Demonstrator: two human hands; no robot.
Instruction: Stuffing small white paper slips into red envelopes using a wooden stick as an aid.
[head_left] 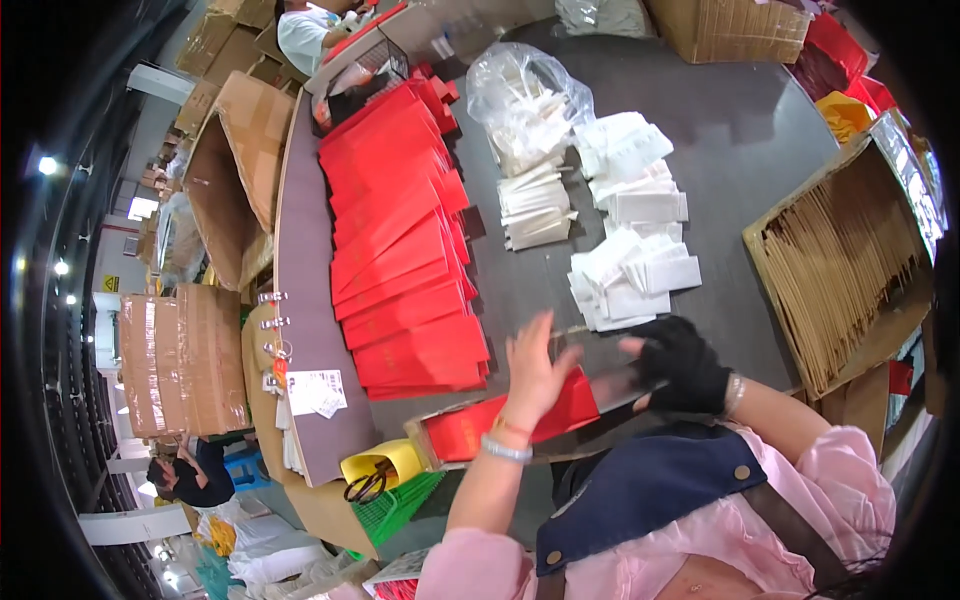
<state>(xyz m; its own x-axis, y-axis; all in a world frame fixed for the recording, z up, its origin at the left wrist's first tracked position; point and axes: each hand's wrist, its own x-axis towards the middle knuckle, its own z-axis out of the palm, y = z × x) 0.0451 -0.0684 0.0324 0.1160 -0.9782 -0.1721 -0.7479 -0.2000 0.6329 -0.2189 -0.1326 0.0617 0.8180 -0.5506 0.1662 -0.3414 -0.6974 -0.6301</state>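
Observation:
My left hand (535,370) is bare, with a bracelet at the wrist, and its blurred fingers lie spread over the top of a red paper bag (470,425) lying flat at the table's near edge. My right hand (678,362) wears a black fingerless glove and grips the other end of the same bag, which shows only as a blurred streak there. A long row of overlapping red paper bags (405,240) lies to the left. White folded paper pieces (630,275) are heaped just beyond my hands.
A clear plastic bag of white pieces (525,100) sits further back. An open carton of brown card sheets (840,255) stands at right. Scissors (368,484) lie in a yellow tray over a green crate. Cardboard boxes (185,360) stand left. Other people work at the back and lower left.

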